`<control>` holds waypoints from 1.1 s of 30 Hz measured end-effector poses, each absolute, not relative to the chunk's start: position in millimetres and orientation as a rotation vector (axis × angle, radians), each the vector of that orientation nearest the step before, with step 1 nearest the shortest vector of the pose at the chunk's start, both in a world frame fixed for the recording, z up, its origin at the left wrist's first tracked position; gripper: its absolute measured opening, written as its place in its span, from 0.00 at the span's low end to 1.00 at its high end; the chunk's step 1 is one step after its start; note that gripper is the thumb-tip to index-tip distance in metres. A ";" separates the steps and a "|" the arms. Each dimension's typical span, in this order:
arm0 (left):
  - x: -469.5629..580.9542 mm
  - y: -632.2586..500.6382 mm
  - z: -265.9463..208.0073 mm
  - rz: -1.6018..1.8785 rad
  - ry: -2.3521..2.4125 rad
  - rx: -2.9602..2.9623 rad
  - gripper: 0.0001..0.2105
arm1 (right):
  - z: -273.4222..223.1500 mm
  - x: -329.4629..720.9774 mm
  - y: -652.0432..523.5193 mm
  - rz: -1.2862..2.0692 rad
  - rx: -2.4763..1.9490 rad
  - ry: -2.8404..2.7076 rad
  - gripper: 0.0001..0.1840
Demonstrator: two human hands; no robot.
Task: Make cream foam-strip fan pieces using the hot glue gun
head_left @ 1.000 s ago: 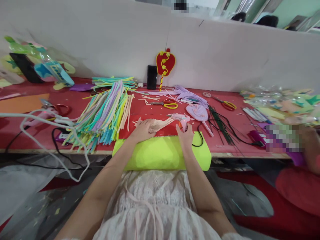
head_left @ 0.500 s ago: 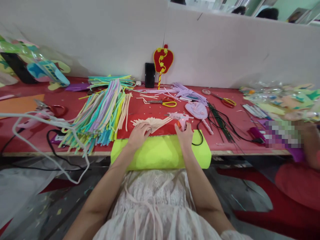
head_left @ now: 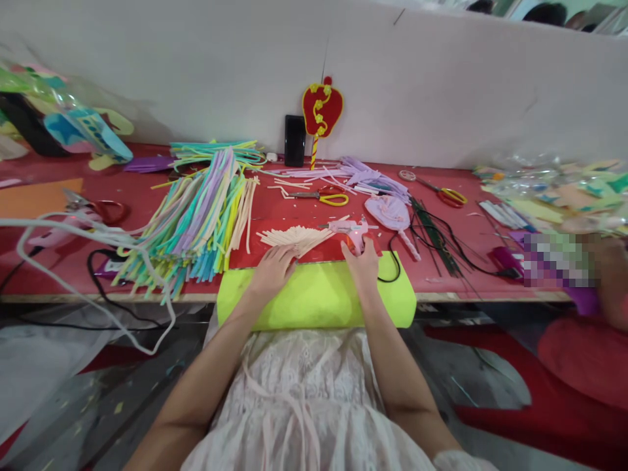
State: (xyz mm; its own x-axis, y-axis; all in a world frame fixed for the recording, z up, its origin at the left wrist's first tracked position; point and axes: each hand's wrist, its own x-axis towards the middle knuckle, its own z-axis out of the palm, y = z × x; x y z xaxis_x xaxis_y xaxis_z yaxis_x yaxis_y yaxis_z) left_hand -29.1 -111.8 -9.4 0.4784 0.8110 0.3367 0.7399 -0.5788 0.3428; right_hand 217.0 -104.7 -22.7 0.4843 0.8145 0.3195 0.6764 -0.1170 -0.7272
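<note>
My left hand (head_left: 275,267) lies palm down against the lower edge of a fan of cream pipe cleaners (head_left: 294,237), its fingers stretched out. Closed around the handle of a pink hot glue gun (head_left: 354,227) is my right hand (head_left: 362,258). The gun's nozzle points left, toward the right end of the fan. Both wrists are over a bright yellow-green cover (head_left: 314,297) at the table's front edge. Beneath the fan lies a red sheet (head_left: 245,252). Whether my left fingertips press on the pipe cleaners is hard to see.
Bundled coloured pipe cleaners (head_left: 196,216) lie left. Scissors (head_left: 321,195), a lilac pipe-cleaner fan (head_left: 390,212) and a black cable (head_left: 449,239) lie behind and right. A phone (head_left: 294,140) and red fan (head_left: 322,110) lean on the wall. Another person's arm (head_left: 608,281) shows at right.
My left hand has drawn slightly back from the fan, uncovering more of its lower part. My right hand keeps the glue gun in nearly the same spot. The view has shifted slightly.
</note>
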 end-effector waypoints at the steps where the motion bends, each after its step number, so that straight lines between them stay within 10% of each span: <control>1: -29.2 -111.6 -9.8 0.703 1.343 2.566 0.16 | -23.0 217.1 -104.7 0.195 -1.852 -1.249 0.35; 33: -21.8 -94.9 -1.4 0.794 1.309 2.595 0.05 | -21.6 217.1 -104.1 0.190 -1.826 -1.219 0.34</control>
